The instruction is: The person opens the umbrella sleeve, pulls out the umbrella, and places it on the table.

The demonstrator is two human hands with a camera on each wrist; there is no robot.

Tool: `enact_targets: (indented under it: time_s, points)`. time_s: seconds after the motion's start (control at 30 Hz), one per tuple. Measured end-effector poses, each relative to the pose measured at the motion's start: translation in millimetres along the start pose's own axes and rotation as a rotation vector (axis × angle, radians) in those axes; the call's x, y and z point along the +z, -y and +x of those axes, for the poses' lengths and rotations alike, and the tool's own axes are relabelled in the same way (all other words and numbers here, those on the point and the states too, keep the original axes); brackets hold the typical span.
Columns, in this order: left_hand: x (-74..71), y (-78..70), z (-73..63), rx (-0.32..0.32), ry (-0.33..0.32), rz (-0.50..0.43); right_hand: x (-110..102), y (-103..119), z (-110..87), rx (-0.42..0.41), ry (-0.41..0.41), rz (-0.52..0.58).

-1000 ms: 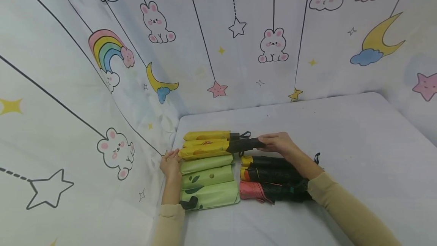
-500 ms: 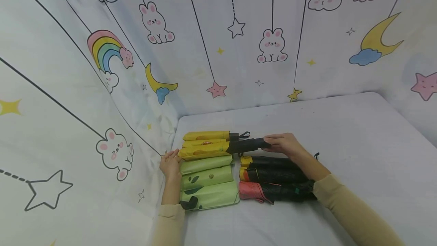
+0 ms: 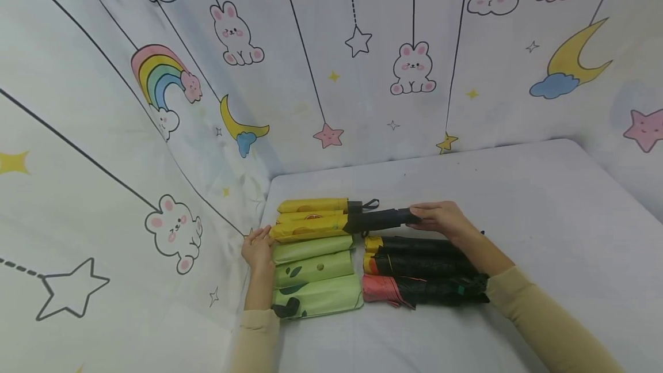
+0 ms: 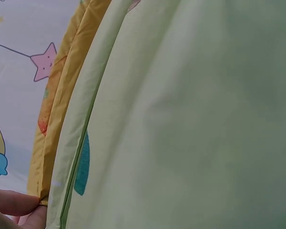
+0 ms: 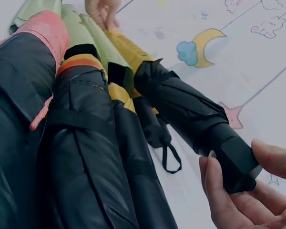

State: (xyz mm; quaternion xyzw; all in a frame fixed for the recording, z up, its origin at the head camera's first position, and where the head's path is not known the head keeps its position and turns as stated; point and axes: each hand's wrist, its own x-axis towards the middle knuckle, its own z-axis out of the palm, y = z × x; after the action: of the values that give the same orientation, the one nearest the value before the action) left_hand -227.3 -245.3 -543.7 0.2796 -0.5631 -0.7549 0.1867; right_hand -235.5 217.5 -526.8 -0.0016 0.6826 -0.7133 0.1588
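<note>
We find the handle [image 5: 236, 162] smooth black plastic of low sheen; the black umbrella [image 5: 181, 102] creased, faintly glossy cloth; the yellow cover [image 4: 70, 78] smooth, satiny cloth; the green cover [image 4: 181, 119] matt cloth; the table covering [image 3: 518, 200] matt.

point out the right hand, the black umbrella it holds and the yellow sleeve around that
Right hand [image 3: 439, 217]: head view, back of the hand.
Black umbrella [image 5: 182, 102]: right wrist view, its folded cloth.
Yellow sleeve [image 3: 311, 228]: head view, middle of its length.
</note>
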Motion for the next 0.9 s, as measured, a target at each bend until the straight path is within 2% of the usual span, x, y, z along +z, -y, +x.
enact_targets:
  time_s: [0.27,0.6,0.9]
  points:
    - [0.6,-1.0,-0.8,-0.025,-0.005,-0.046,-7.2,0.3,-4.9,0.001,-0.019,0.034]
    - [1.2,-1.9,-2.2,-0.003,0.000,0.016,-23.7,2.1,-13.6,0.008,-0.008,0.053]
    - [2.2,-2.1,-1.4,-0.003,0.003,0.057,-32.6,3.4,-22.3,0.030,-0.020,0.012]
